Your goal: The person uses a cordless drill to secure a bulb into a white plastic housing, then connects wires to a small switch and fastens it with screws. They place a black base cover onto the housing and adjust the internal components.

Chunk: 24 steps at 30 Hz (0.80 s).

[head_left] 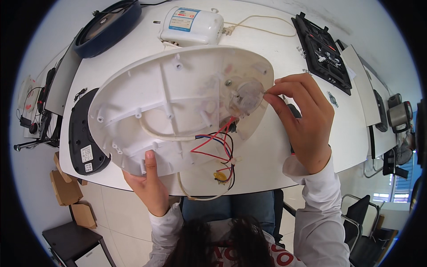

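A large white oval plastic housing (138, 91) is held tilted above the table edge, its ribbed inner side facing me. My left hand (149, 189) grips its lower left rim, thumb on the inside. On the right part of the shell sits a round clear plastic disc (250, 95), next to a small screw (228, 82). Beside the disc's right edge, my right hand (307, 115) pinches thumb and forefinger together; whatever is between them is too small to make out. Red, blue and black wires (213, 149) hang from the shell, with a yellow component (220, 176) at their lower end.
Behind the shell stands a white motor-like unit (195, 29) with a cable. A dark blue round base (109, 29) lies far left, a black base (86, 147) near left. At right lie a black tool case (322, 53) and small loose parts (332, 99) on the white table (351, 133).
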{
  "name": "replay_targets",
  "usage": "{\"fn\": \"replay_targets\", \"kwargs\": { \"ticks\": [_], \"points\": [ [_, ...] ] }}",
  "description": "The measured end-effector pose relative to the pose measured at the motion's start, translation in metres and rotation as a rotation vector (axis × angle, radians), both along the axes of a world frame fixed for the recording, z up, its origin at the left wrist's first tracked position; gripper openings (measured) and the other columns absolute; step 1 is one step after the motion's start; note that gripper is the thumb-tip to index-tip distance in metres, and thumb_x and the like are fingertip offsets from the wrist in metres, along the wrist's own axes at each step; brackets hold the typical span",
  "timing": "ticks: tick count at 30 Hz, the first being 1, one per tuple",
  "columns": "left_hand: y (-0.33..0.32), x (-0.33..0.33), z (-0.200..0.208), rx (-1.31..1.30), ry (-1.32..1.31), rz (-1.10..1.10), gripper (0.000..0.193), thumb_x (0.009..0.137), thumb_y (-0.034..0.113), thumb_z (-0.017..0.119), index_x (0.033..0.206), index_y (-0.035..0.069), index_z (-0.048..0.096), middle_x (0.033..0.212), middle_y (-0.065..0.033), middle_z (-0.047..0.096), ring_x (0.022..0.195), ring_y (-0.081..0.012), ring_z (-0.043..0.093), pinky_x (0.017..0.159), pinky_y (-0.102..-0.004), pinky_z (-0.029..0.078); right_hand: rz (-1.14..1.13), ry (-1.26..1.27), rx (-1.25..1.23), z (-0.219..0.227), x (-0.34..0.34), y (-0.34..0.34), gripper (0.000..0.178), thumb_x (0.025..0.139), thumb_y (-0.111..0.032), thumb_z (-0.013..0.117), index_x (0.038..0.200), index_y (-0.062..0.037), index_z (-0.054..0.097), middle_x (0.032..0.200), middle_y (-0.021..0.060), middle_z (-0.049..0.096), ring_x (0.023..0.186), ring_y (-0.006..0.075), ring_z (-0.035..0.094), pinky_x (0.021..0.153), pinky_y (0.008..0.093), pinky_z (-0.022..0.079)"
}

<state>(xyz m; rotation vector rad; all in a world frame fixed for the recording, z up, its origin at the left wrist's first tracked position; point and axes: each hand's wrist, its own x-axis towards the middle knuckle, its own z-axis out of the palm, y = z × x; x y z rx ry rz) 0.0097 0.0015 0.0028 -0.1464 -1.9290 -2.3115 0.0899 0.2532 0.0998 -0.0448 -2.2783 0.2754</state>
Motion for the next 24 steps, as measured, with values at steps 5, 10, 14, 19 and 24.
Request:
{"fn": "replay_targets", "kwargs": {
  "ticks": [5, 10, 14, 19, 24],
  "points": [
    [-0.002, 0.001, 0.003, -0.04, -0.029, -0.038, 0.045, 0.093, 0.011, 0.064, 0.132, -0.003, 0.046, 0.122, -0.0091, 0.058, 0.109, -0.016, 0.055, 0.097, -0.031, 0.041, 0.018, -0.038, -0.302, -0.003, -0.002, 0.0, 0.014, 0.076, -0.006, 0.078, 0.086, -0.0048, 0.068, 0.084, 0.0039, 0.065, 0.066, 0.0172, 0.06, 0.056, 0.0281, 0.047],
    [-0.005, 0.0, -0.001, -0.039, -0.021, -0.055, 0.046, 0.093, 0.011, 0.064, 0.133, -0.003, 0.045, 0.121, -0.0087, 0.058, 0.108, -0.0156, 0.055, 0.097, -0.0305, 0.041, 0.029, -0.12, -0.472, 0.0, -0.001, 0.004, 0.011, 0.08, -0.008, 0.076, 0.09, -0.0057, 0.073, 0.082, 0.0022, 0.07, 0.063, 0.0108, 0.057, 0.052, 0.0237, 0.042],
    [-0.004, -0.001, 0.0, -0.043, -0.009, -0.071, 0.047, 0.093, 0.012, 0.064, 0.133, -0.003, 0.044, 0.123, -0.0092, 0.057, 0.111, -0.0161, 0.054, 0.098, -0.0308, 0.04, 0.012, -0.146, -0.508, -0.004, -0.001, 0.007, 0.008, 0.081, -0.008, 0.075, 0.089, -0.0064, 0.073, 0.078, 0.0011, 0.069, 0.061, 0.0079, 0.053, 0.048, 0.0224, 0.035],
    [-0.004, -0.001, -0.001, -0.097, 0.02, -0.072, 0.049, 0.093, 0.014, 0.065, 0.133, -0.003, 0.044, 0.124, -0.01, 0.057, 0.113, -0.0172, 0.053, 0.099, -0.0313, 0.039, -0.021, -0.088, -0.588, -0.009, -0.005, -0.007, 0.004, 0.085, -0.004, 0.07, 0.085, -0.0036, 0.066, 0.073, 0.0011, 0.063, 0.062, 0.007, 0.052, 0.048, 0.0227, 0.031],
    [0.001, -0.002, 0.003, -0.101, 0.044, -0.074, 0.047, 0.093, 0.016, 0.065, 0.131, -0.004, 0.046, 0.122, -0.0102, 0.057, 0.111, -0.0173, 0.054, 0.098, -0.0304, 0.04, -0.02, 0.048, -0.55, -0.026, -0.011, -0.014, 0.004, 0.087, -0.002, 0.066, 0.087, -0.0029, 0.062, 0.072, 0.0032, 0.06, 0.062, 0.0088, 0.052, 0.048, 0.0236, 0.032]
  ]
}}
